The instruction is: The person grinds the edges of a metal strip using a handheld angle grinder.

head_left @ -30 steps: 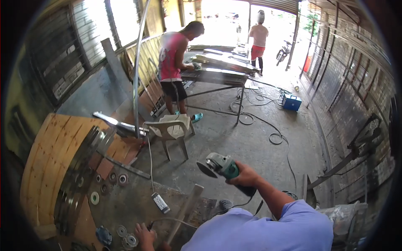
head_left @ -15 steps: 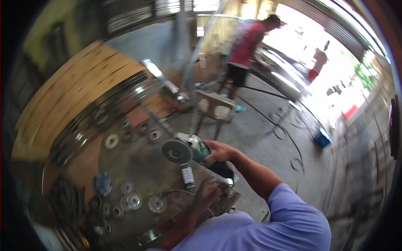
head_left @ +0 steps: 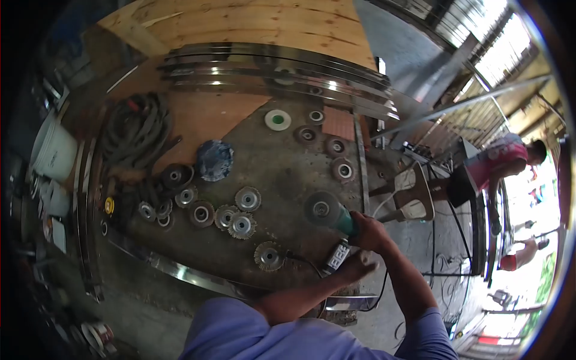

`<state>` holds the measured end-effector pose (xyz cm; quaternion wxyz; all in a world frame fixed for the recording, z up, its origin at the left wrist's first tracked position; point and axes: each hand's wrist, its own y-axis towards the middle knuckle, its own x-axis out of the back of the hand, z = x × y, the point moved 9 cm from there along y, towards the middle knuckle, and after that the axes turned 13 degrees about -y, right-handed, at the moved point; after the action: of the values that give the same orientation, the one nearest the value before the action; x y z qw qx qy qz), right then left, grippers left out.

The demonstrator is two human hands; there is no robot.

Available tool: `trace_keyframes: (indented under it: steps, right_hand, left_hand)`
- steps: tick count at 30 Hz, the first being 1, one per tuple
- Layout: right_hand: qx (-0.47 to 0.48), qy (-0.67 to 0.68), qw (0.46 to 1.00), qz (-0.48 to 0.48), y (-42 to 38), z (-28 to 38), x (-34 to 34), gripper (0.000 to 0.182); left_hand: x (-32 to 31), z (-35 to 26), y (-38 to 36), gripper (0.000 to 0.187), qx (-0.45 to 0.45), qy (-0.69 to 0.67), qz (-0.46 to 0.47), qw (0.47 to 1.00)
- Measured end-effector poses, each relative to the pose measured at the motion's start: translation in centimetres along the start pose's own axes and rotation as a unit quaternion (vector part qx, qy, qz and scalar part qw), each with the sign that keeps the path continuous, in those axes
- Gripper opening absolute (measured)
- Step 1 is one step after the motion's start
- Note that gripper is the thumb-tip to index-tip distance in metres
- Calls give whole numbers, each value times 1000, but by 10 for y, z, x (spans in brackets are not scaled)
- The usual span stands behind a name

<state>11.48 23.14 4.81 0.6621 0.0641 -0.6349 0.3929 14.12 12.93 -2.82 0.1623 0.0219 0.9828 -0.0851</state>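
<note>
My right hand is wrapped round the green body of an angle grinder, whose round disc faces up over the worktable. Just below it, my left hand is close to the grinder's underside; its fingers are blurred, and what it holds, if anything, cannot be made out. A dark can with a white label is beside my left wrist. Left of the grinder lie several wire wheels and a separate one. A white disc with a green centre lies farther back.
Metal bars and a wooden board line the far side. A coiled hose and a white bucket are at left. A plastic chair and a person in a pink top are at right.
The view has turned left and down over the table. The grinder stays in my right hand, its disc now facing up. My left hand remains near the can.
</note>
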Motion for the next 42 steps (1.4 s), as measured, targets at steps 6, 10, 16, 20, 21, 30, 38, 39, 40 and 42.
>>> trace_keyframes:
  steps: [6,10,16,20,21,30,38,39,40,42]
  right_hand:
    - [98,43,994,-16,72,-17,-64,70]
    - [115,11,993,-28,74,-17,-64,71]
    - [42,-87,976,-194,10,12,-33,73]
    - [2,45,988,-150,-87,57,-68,59]
    - [8,38,994,-99,-109,68,-93,63]
    - [-30,-13,982,-185,-182,62,-151,15]
    - [-98,74,979,-165,-225,23,-146,12]
    - [-99,77,979,-160,-227,20,-149,12]
    - [-103,80,979,-156,-229,15,-151,11]
    - [-117,91,975,-165,-234,8,-157,14]
  left_hand:
    - [89,-46,-119,37,41,154,66,985]
    - [148,-48,-184,49,-31,431,48,901]
    - [160,-15,-212,67,39,653,117,747]
    - [161,-2,-208,58,-2,645,90,759]
    - [160,-10,-208,57,-3,627,90,773]
    - [166,-17,-205,56,15,662,121,740]
    - [178,-41,-207,53,143,655,169,723]
    - [179,-45,-211,54,159,660,178,713]
    - [180,-49,-212,56,174,665,188,702]
    - [181,-53,-215,59,183,659,196,703]
